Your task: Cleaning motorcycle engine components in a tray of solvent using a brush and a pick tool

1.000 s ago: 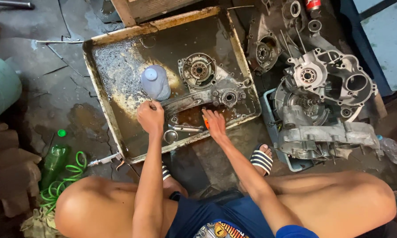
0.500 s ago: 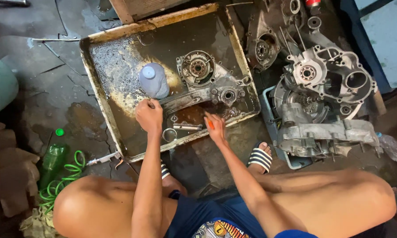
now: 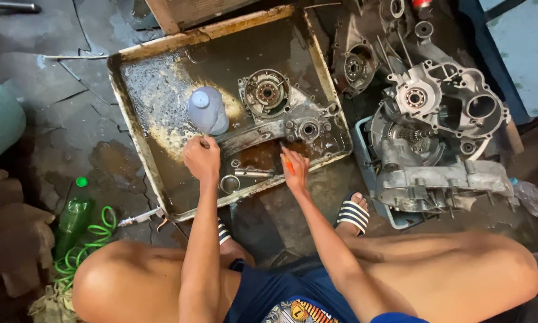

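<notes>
A large rusty metal tray (image 3: 138, 143) lies on the floor, wet with dirty oily liquid. A grey engine case half (image 3: 278, 113) rests in it, beside a pale blue plastic bottle (image 3: 207, 110). My left hand (image 3: 201, 158) is closed, just below the bottle, near a small metal ring (image 3: 229, 183) and a short metal pin (image 3: 252, 173). My right hand (image 3: 295, 168) grips a thin orange-handled tool (image 3: 288, 162) at the tray's near edge, close to the case.
More engine cases (image 3: 436, 131) are piled in a crate at the right, with another part (image 3: 352, 66) behind. A green bottle (image 3: 72, 218) and green hose (image 3: 95, 245) lie at the left. My feet in striped sandals (image 3: 352, 214) rest near the tray.
My right hand has drawn back from inside the tray to its near edge, still with the orange tool. My left hand stays closed below the bottle.
</notes>
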